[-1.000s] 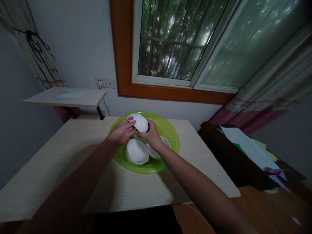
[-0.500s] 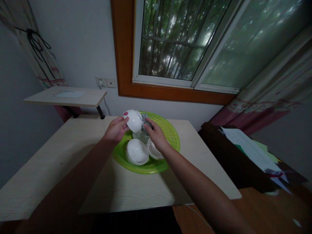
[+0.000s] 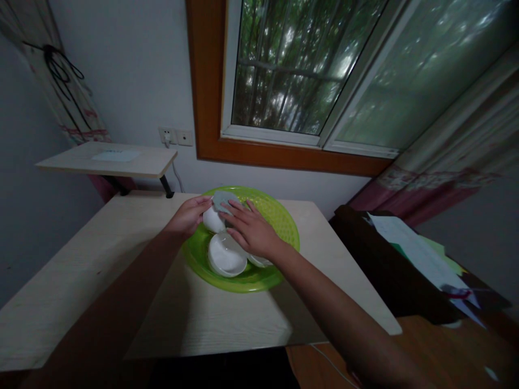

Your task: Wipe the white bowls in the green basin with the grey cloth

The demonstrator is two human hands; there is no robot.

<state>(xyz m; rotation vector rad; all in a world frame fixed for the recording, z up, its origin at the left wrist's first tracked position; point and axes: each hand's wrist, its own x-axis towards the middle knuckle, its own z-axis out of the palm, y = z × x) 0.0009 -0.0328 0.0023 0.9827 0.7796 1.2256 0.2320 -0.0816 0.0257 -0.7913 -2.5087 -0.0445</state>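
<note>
A white bowl (image 3: 213,220) is tilted in my left hand (image 3: 190,216), whose thumb and fingers grip its left side. Over the bowl's upper side lies a grey cloth (image 3: 224,201). My right hand (image 3: 253,229) holds this cloth against the bowl, its fingers stretched over the cloth's right part. Both hands are above a bright green plastic basin (image 3: 284,216). Inside the basin, a second white bowl (image 3: 227,256) sits at the front. Another white bowl (image 3: 259,261) beside it is mostly hidden under my right hand.
The basin stands on a pale wooden table (image 3: 227,319). A small raised shelf (image 3: 150,162) with a paper on it is at the back left. Behind are a wall socket (image 3: 167,136) and a window. Papers (image 3: 417,248) lie on dark furniture at the right.
The bowl in my left hand has come lower and turned. The grey cloth has moved from the bowl's right edge onto its upper side, and my right hand's fingers have spread over it.
</note>
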